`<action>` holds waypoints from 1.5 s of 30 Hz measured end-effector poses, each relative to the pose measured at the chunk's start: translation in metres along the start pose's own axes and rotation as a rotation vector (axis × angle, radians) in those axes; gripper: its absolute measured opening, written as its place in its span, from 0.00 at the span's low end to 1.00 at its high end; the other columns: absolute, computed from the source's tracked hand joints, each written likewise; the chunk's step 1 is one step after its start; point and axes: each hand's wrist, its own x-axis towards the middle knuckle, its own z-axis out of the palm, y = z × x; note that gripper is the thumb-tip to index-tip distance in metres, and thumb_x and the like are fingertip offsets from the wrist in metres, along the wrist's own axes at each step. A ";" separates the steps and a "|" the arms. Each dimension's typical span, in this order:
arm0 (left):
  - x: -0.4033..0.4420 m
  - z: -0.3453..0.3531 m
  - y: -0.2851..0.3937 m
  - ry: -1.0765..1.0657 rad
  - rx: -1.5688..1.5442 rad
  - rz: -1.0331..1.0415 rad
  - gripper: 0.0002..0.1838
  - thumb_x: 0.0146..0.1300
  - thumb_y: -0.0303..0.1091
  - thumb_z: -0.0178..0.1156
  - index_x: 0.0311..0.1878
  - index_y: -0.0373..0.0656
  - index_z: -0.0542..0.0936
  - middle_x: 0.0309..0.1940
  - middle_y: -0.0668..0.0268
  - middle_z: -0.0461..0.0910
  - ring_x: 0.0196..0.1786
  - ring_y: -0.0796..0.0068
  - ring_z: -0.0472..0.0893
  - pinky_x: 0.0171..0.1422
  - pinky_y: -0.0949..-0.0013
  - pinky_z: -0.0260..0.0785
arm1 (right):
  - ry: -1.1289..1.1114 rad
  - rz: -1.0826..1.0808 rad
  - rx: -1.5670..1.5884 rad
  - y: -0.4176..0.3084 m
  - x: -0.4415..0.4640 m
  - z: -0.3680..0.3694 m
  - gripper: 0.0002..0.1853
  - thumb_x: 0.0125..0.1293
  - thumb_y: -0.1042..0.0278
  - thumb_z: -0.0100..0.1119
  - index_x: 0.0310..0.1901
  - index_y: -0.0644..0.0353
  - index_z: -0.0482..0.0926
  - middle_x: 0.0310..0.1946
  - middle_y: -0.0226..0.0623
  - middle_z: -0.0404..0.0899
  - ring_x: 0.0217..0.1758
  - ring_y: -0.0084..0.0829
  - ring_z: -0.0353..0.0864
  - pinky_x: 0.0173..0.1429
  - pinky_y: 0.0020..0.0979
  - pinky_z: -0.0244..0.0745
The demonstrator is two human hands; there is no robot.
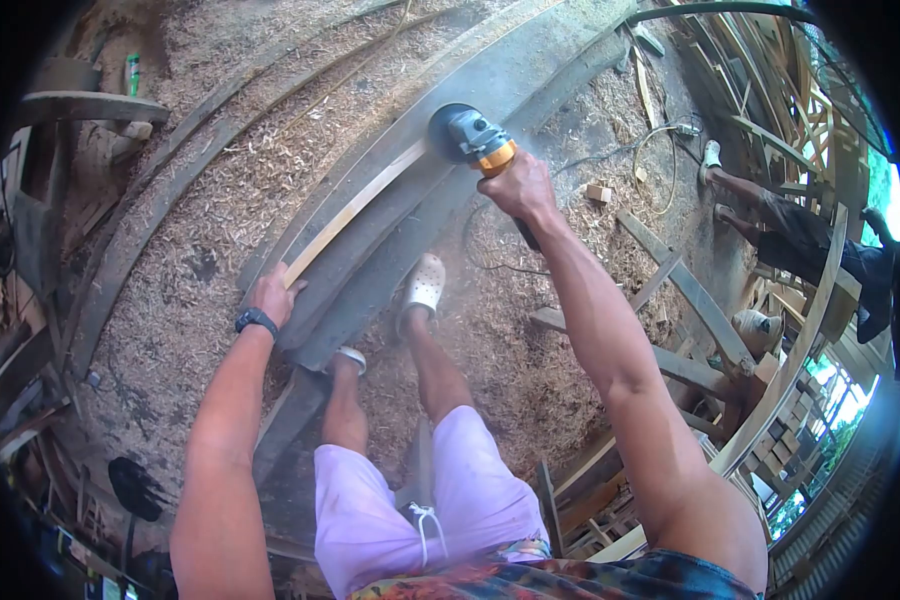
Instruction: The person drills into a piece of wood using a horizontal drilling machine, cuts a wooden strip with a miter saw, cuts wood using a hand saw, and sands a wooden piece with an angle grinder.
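Observation:
My right hand [519,187] is closed round the body of an orange and grey angle grinder [485,143]. The grinder's round disc [452,131] lies over the far end of a pale wooden strip [355,205]. That strip rests lengthwise on a long, curved grey timber [345,250]. With a watch on its wrist, my left hand [274,296] holds the strip's near end, fingers closed on it. Fine dust hangs in the air around the disc.
Wood shavings [210,210] cover the floor. My feet in white clogs [426,282] stand beside the timber. Crossed wooden pieces [695,300] lie at the right, a cable [670,150] behind them. Another person [790,215] is at the far right. Curved planks [135,225] lie left.

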 end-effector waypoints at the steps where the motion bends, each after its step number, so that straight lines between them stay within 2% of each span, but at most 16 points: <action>1: 0.001 0.001 -0.001 0.002 -0.002 -0.002 0.19 0.65 0.43 0.69 0.47 0.40 0.75 0.39 0.39 0.83 0.48 0.33 0.80 0.48 0.40 0.73 | 0.008 -0.012 0.003 0.000 0.003 -0.003 0.28 0.48 0.60 0.71 0.53 0.59 0.82 0.45 0.53 0.87 0.50 0.54 0.87 0.58 0.46 0.81; 5: 0.001 0.004 -0.004 0.014 -0.037 0.025 0.19 0.65 0.42 0.69 0.47 0.40 0.75 0.39 0.39 0.83 0.48 0.32 0.80 0.49 0.40 0.73 | 0.030 -0.027 -0.018 0.016 0.020 -0.004 0.27 0.47 0.59 0.72 0.52 0.58 0.84 0.42 0.49 0.88 0.47 0.45 0.89 0.56 0.42 0.82; 6: 0.001 0.003 -0.003 0.027 -0.056 0.040 0.18 0.65 0.42 0.69 0.47 0.41 0.74 0.39 0.40 0.83 0.48 0.31 0.80 0.49 0.39 0.72 | -0.009 0.049 -0.035 0.012 0.019 -0.011 0.27 0.47 0.59 0.72 0.50 0.61 0.84 0.42 0.49 0.88 0.46 0.43 0.89 0.55 0.40 0.83; 10: 0.000 0.003 -0.003 0.014 -0.039 0.013 0.18 0.65 0.42 0.69 0.48 0.41 0.74 0.39 0.40 0.83 0.49 0.32 0.80 0.49 0.39 0.72 | 0.080 0.087 -0.091 0.017 0.028 -0.019 0.29 0.47 0.58 0.73 0.49 0.68 0.83 0.41 0.49 0.88 0.42 0.43 0.89 0.51 0.39 0.85; 13: 0.000 0.004 -0.005 0.031 -0.069 0.040 0.18 0.66 0.42 0.68 0.48 0.41 0.74 0.39 0.40 0.83 0.49 0.32 0.80 0.49 0.39 0.72 | 0.114 0.136 0.115 0.021 0.017 -0.017 0.25 0.48 0.58 0.73 0.46 0.66 0.83 0.40 0.47 0.87 0.40 0.40 0.89 0.49 0.38 0.85; 14: 0.001 0.005 -0.005 0.041 -0.069 0.047 0.18 0.65 0.42 0.69 0.48 0.41 0.74 0.39 0.40 0.83 0.49 0.32 0.80 0.49 0.39 0.72 | 0.069 0.110 0.059 0.021 0.012 -0.011 0.22 0.50 0.60 0.72 0.44 0.63 0.83 0.38 0.46 0.87 0.39 0.37 0.88 0.46 0.39 0.86; 17: 0.003 0.014 -0.013 0.044 -0.060 0.058 0.18 0.65 0.40 0.70 0.47 0.40 0.74 0.39 0.40 0.83 0.48 0.31 0.80 0.48 0.40 0.72 | 0.048 -0.018 -0.022 0.006 -0.020 0.032 0.27 0.52 0.65 0.72 0.54 0.65 0.80 0.34 0.41 0.86 0.29 0.33 0.85 0.37 0.31 0.85; 19: 0.005 0.013 -0.010 0.047 -0.050 0.062 0.18 0.64 0.40 0.70 0.47 0.40 0.74 0.39 0.40 0.83 0.48 0.31 0.80 0.48 0.40 0.72 | -0.097 -0.074 -0.097 -0.035 -0.060 0.031 0.28 0.54 0.72 0.66 0.59 0.66 0.75 0.32 0.41 0.84 0.27 0.32 0.83 0.34 0.29 0.84; 21: 0.000 0.006 -0.002 0.059 -0.024 0.038 0.18 0.63 0.38 0.71 0.45 0.38 0.75 0.39 0.39 0.83 0.48 0.32 0.79 0.48 0.41 0.73 | -0.251 -0.126 -0.105 -0.037 -0.065 0.062 0.26 0.54 0.73 0.63 0.58 0.66 0.76 0.32 0.43 0.84 0.31 0.34 0.86 0.34 0.29 0.85; 22: 0.001 0.007 -0.004 0.058 -0.019 0.039 0.18 0.63 0.38 0.71 0.45 0.38 0.75 0.39 0.39 0.83 0.48 0.32 0.79 0.48 0.41 0.73 | -0.219 -0.181 -0.103 -0.041 -0.071 0.070 0.25 0.53 0.71 0.65 0.55 0.66 0.77 0.34 0.48 0.85 0.35 0.39 0.88 0.38 0.35 0.86; 23: 0.002 0.009 -0.006 0.060 -0.021 0.056 0.17 0.64 0.38 0.71 0.45 0.38 0.75 0.39 0.39 0.83 0.47 0.32 0.79 0.47 0.41 0.72 | -0.219 -0.176 -0.100 -0.042 -0.075 0.074 0.25 0.53 0.71 0.65 0.55 0.66 0.77 0.34 0.48 0.85 0.35 0.39 0.88 0.38 0.35 0.86; 25: 0.002 0.010 -0.008 0.062 -0.025 0.076 0.17 0.64 0.38 0.70 0.45 0.38 0.74 0.38 0.40 0.83 0.47 0.31 0.79 0.47 0.41 0.72 | -0.241 -0.177 -0.128 -0.055 -0.083 0.064 0.24 0.56 0.61 0.68 0.52 0.66 0.75 0.39 0.55 0.86 0.44 0.53 0.88 0.54 0.46 0.84; 26: 0.002 0.010 -0.008 0.057 -0.016 0.066 0.17 0.64 0.37 0.70 0.44 0.38 0.74 0.38 0.40 0.83 0.46 0.31 0.79 0.46 0.41 0.72 | -0.235 -0.162 -0.120 -0.055 -0.082 0.061 0.24 0.55 0.63 0.67 0.51 0.67 0.75 0.39 0.56 0.86 0.46 0.54 0.88 0.54 0.47 0.84; 39: 0.002 0.005 -0.004 0.017 -0.034 0.014 0.18 0.65 0.40 0.70 0.45 0.39 0.74 0.39 0.39 0.83 0.48 0.32 0.79 0.48 0.42 0.73 | -0.030 0.059 -0.054 0.007 -0.001 -0.008 0.28 0.53 0.65 0.69 0.57 0.63 0.77 0.42 0.47 0.86 0.45 0.41 0.88 0.53 0.39 0.86; 43: 0.002 0.004 -0.001 0.031 -0.035 0.019 0.18 0.64 0.40 0.70 0.45 0.39 0.74 0.39 0.40 0.83 0.49 0.32 0.79 0.48 0.41 0.73 | 0.054 -0.029 -0.090 0.007 -0.003 -0.018 0.27 0.54 0.65 0.69 0.57 0.63 0.77 0.41 0.47 0.86 0.44 0.40 0.88 0.51 0.39 0.86; 45: 0.001 0.004 -0.001 0.036 -0.050 0.015 0.18 0.64 0.39 0.70 0.46 0.39 0.74 0.39 0.40 0.83 0.48 0.32 0.79 0.48 0.41 0.72 | -0.011 0.008 -0.034 0.000 -0.018 -0.004 0.28 0.54 0.64 0.69 0.56 0.64 0.76 0.38 0.48 0.85 0.42 0.39 0.88 0.48 0.39 0.87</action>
